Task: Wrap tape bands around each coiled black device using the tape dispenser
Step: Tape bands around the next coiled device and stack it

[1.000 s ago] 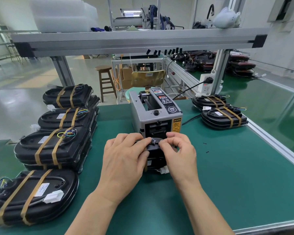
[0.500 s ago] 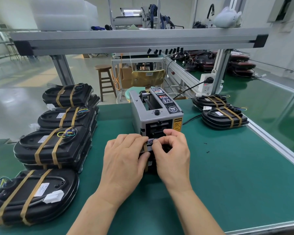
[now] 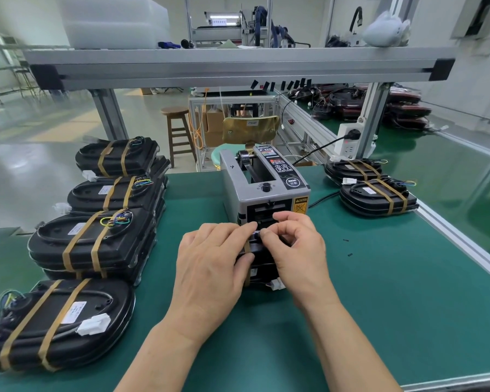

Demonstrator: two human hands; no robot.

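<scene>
Left hand and right hand clasp the black coiled device on a green mat. Glossy pale floor far left

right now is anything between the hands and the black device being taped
Nothing visible: the left hand grips the black device and the right hand pinches its top edge, in front of the tape dispenser.

Both hands forward, close together, forearms converging.
Left hand palm down, fingers curled over the black device, thumb on its near side; right hand pinches its top, thumb to forefinger.
</scene>
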